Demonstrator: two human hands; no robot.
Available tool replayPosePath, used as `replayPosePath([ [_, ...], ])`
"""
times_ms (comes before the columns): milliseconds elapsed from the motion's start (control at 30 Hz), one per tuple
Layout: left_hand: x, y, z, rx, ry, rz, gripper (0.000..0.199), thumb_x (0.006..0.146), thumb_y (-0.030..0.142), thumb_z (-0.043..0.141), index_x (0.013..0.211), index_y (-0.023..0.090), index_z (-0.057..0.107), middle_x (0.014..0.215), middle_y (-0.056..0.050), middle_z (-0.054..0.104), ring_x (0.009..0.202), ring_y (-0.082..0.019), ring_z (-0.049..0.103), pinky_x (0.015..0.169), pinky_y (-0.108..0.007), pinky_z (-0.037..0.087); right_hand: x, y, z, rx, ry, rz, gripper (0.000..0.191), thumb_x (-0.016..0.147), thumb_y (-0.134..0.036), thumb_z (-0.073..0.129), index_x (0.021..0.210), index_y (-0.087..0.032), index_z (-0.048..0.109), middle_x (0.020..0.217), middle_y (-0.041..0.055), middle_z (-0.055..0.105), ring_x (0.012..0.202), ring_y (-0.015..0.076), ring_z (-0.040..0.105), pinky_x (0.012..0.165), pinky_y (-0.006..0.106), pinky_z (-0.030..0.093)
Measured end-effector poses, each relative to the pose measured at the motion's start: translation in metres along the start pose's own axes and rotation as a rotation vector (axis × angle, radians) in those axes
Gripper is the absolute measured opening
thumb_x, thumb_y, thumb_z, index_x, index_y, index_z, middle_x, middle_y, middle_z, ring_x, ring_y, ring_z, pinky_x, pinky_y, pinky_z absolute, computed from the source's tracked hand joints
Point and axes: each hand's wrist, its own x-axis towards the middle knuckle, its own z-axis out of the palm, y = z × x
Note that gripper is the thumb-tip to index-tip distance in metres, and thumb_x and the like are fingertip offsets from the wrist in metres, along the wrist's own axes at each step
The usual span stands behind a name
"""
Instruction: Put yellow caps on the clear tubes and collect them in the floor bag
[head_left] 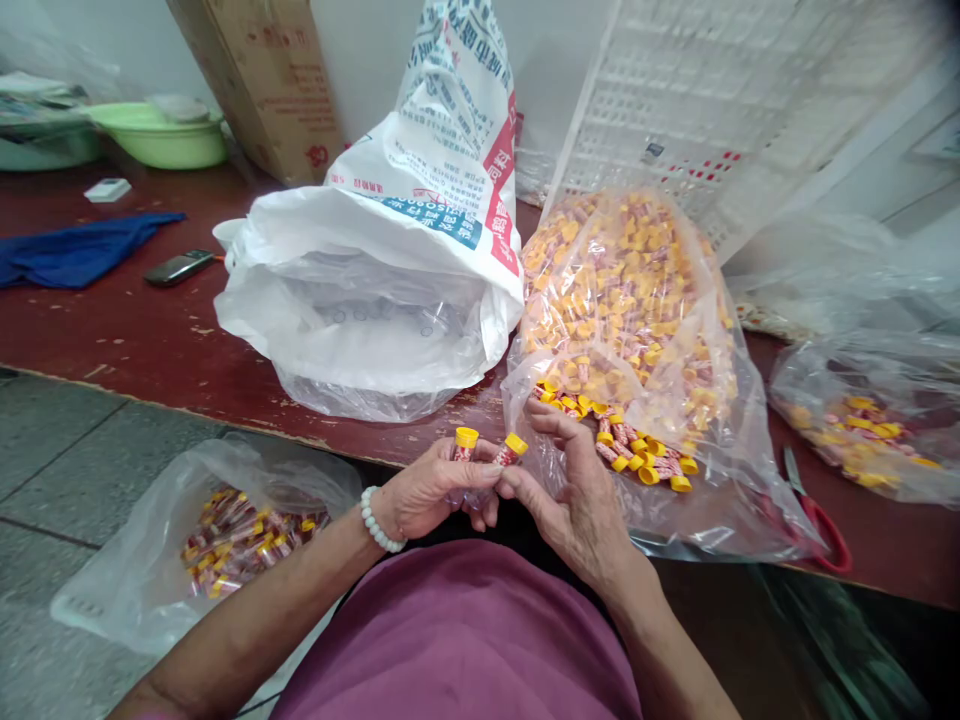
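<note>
Both hands are raised close together above the lap, fingertips nearly meeting. Left hand (431,490), with a white beaded bracelet (379,522) at the wrist, is curled and pinches a small clear tube (463,448) with a yellow cap and red-and-white contents. Right hand (577,490) is half closed, its thumb and fingers apparently gripping a second yellow-capped tube (510,450), tilted toward the left hand. A mauve top (457,640) fills the view below the hands. Down left on the grey tile floor (67,460), a clear plastic bag (135,590) holds a loose pile of matching tubes (240,545). Just past the hands, a large clear plastic bag (750,500) lies on a dark red table (172,340) with worn paint, packed with more tubes (622,290); some sit low in the bag (637,460), just beside the right hand. Red-handled scissors (821,530) lie by that bag, and a smaller clear bag of tubes (862,430) lies to the right. Farther back stand a white woven sack (450,130) with a clear liner (360,330), a white lattice crate (720,110) and a cardboard box (262,80). A blue cloth (82,250), a phone (178,267) and a green basin (161,135) sit at far left.
</note>
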Motion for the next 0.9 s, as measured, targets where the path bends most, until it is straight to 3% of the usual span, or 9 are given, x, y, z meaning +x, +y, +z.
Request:
replayPosePath([
  [133, 0.001, -0.003, 0.002, -0.214, 0.017, -0.067, 0.016, 0.079, 0.023, 0.066, 0.088, 0.010, 0.064, 0.076, -0.008, 0.064, 0.064, -0.014, 0.061, 0.059, -0.023, 0.048, -0.005, 0.002, 0.005, -0.049, -0.064, -0.031, 0.080, 0.052, -0.046, 0.083, 0.114, -0.021, 0.038, 0.122, 0.0140, 0.047, 0.115, 0.0300, 0.048, 0.093, 0.048, 0.044],
  [233, 0.001, -0.007, 0.004, -0.334, 0.027, -0.080, 0.012, 0.076, 0.019, 0.067, 0.082, 0.009, 0.064, 0.074, -0.007, 0.065, 0.066, -0.016, 0.063, 0.066, -0.027, 0.050, -0.009, 0.001, 0.012, -0.116, -0.067, -0.042, 0.088, 0.044, -0.044, 0.085, 0.114, -0.020, 0.038, 0.117, 0.0139, 0.049, 0.108, 0.0312, 0.050, 0.087, 0.048, 0.045],
  [367, 0.003, -0.010, 0.007, -0.398, 0.036, -0.076, 0.010, 0.075, 0.017, 0.068, 0.080, 0.010, 0.064, 0.070, -0.006, 0.065, 0.064, -0.015, 0.063, 0.064, -0.026, 0.049, -0.012, -0.003, 0.019, -0.024, -0.076, 0.126, 0.079, 0.047, -0.036, 0.085, 0.110, -0.019, 0.040, 0.101, 0.0082, 0.055, 0.086, 0.0235, 0.057, 0.073, 0.040, 0.050],
  [467, 0.003, -0.008, 0.007, -0.394, 0.042, -0.090, 0.012, 0.075, 0.017, 0.068, 0.083, 0.009, 0.066, 0.070, -0.006, 0.066, 0.063, -0.015, 0.063, 0.061, -0.024, 0.048, -0.013, -0.005, 0.021, 0.145, -0.097, 0.212, 0.079, 0.051, -0.031, 0.084, 0.115, -0.020, 0.039, 0.105, 0.0083, 0.057, 0.088, 0.0216, 0.060, 0.074, 0.036, 0.053],
  [633, 0.003, -0.009, 0.008, -0.384, 0.044, -0.104, 0.011, 0.074, 0.016, 0.068, 0.081, 0.008, 0.066, 0.070, -0.008, 0.066, 0.063, -0.015, 0.062, 0.055, -0.021, 0.045, -0.012, -0.004, 0.022, 0.140, -0.096, 0.131, 0.076, 0.056, -0.032, 0.080, 0.121, -0.019, 0.043, 0.111, 0.0097, 0.059, 0.097, 0.0229, 0.061, 0.083, 0.037, 0.052],
  [767, 0.006, -0.015, 0.008, -0.442, 0.037, -0.102, 0.011, 0.074, 0.015, 0.067, 0.082, 0.006, 0.066, 0.069, -0.008, 0.066, 0.065, -0.015, 0.063, 0.067, -0.025, 0.049, -0.016, -0.001, 0.027, 0.039, -0.032, 0.069, 0.068, 0.057, -0.034, 0.076, 0.117, -0.017, 0.049, 0.104, 0.0083, 0.062, 0.090, 0.0220, 0.062, 0.082, 0.038, 0.052],
  [900, 0.010, -0.019, 0.008, -0.449, 0.056, -0.097, 0.010, 0.073, 0.014, 0.068, 0.080, 0.007, 0.065, 0.069, -0.008, 0.066, 0.065, -0.016, 0.063, 0.069, -0.027, 0.050, -0.021, 0.003, 0.028, -0.017, -0.026, 0.083, 0.068, 0.057, -0.035, 0.077, 0.118, -0.018, 0.051, 0.104, 0.0083, 0.064, 0.091, 0.0230, 0.061, 0.083, 0.039, 0.051],
])
